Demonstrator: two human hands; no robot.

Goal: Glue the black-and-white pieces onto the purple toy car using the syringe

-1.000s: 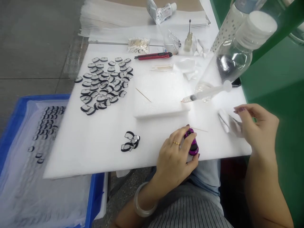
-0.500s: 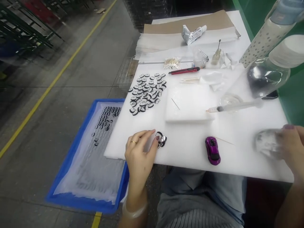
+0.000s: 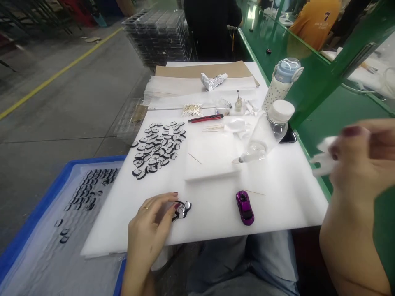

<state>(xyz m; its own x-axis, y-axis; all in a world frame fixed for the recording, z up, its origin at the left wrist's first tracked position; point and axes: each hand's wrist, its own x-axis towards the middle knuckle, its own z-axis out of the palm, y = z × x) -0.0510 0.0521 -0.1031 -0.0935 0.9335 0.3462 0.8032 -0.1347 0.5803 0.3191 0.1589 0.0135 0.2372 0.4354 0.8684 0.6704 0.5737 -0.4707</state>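
Observation:
My left hand (image 3: 152, 228) rests at the table's front, thumb and forefinger curled around small clear pieces with black rims (image 3: 182, 209). Its fingertips touch one piece at the cluster's edge; how firmly is hard to see. Raised off the table's right side, my right hand (image 3: 367, 158) pinches a crumpled white tissue (image 3: 324, 158), both smeared by motion. A purple toy car (image 3: 245, 207) lies between the hands, with a thin stick (image 3: 254, 192) beside it. Many similar black-rimmed pieces (image 3: 159, 148) spread over the table's left part.
A white foam block (image 3: 212, 160) bears a needle and a syringe tip (image 3: 243, 159). Behind are a red cutter (image 3: 206, 118), cotton swabs (image 3: 191, 109) and a tube (image 3: 213, 81). Bottles (image 3: 280, 113) stand right; a blue tray (image 3: 69, 164) sits left. People work beyond.
My right hand has lifted from the table's right edge with the white tissue. My left hand stays at the small pieces. The camera view has tilted up and shifted right.

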